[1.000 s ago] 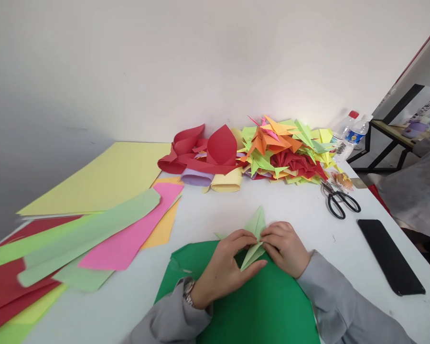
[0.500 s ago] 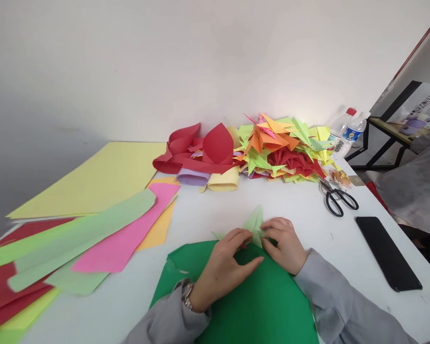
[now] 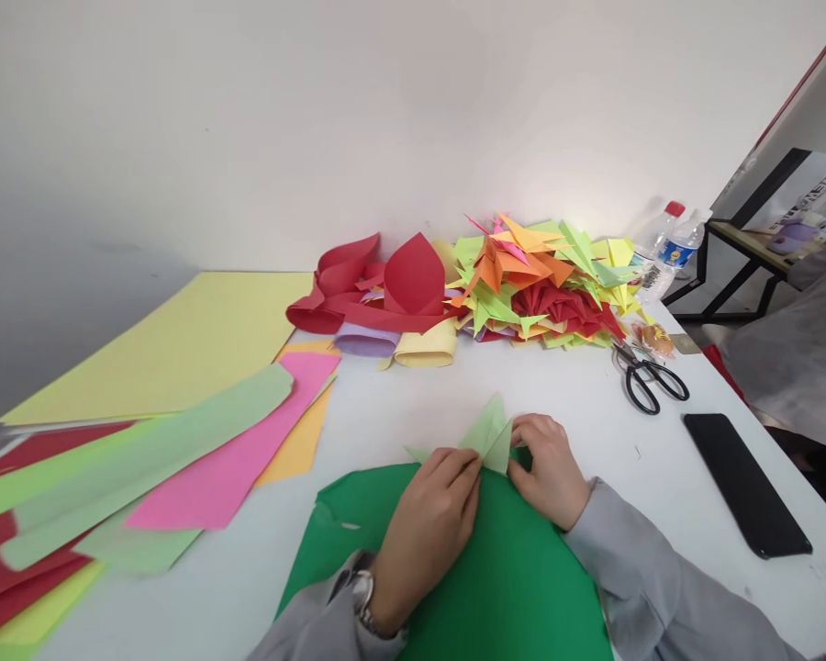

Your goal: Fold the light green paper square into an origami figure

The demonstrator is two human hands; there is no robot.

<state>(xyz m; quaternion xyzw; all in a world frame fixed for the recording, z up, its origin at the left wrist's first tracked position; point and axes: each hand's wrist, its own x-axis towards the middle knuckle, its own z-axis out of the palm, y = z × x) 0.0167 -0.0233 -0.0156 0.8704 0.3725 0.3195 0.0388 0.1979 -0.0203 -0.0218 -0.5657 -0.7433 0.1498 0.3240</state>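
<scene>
A pale green folded paper (image 3: 490, 439) with pointed flaps stands at the far edge of a large green sheet (image 3: 502, 569). My left hand (image 3: 435, 509) pinches its near left part, fingers bent together and thumb tucked in. On the other side, my right hand (image 3: 547, 466) grips the paper's right flap between thumb and fingertips. The fingers hide part of the lower folds. The green sheet lies flat under both hands, its left corner slightly creased.
Beyond my hands lie a pile of folded paper pieces (image 3: 533, 285) and curled red paper (image 3: 413, 275). Coloured strips (image 3: 158, 450) and a yellow sheet (image 3: 179, 340) are at left. Scissors (image 3: 643, 378), a black phone (image 3: 747, 485) and bottles (image 3: 673, 252) stand right; a person's grey sleeve (image 3: 791, 353) shows beyond.
My left thumb, stretched out before, has closed in against the fingers on the folded paper. The paper's right flap now spreads wider towards my right hand, which has barely shifted.
</scene>
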